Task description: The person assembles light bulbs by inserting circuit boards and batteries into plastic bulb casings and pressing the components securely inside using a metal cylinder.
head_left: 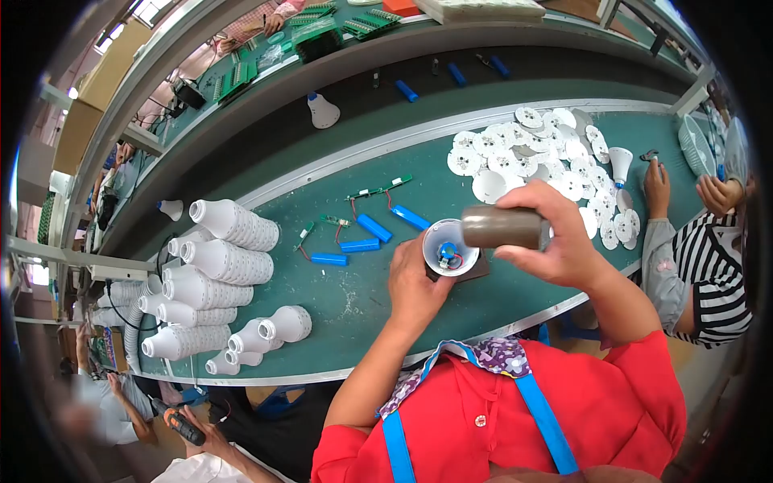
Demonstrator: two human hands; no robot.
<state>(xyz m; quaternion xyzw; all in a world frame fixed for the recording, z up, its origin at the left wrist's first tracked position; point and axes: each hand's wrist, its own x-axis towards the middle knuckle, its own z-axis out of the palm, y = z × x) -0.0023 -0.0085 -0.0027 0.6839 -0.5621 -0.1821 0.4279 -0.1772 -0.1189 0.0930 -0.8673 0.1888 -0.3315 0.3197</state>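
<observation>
White cup (450, 262) in curled left hand (416, 282); right hand (555, 237) grips brown cylinder (503, 227)

Co-worker (211, 468) w/ drill (183, 425), btm L

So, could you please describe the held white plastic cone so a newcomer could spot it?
At the green table, find the red-sleeved left hand. It holds the white plastic cone, wide mouth up. Unlike the stacked white plastic shells, it shows a blue cylinder inside.
</observation>
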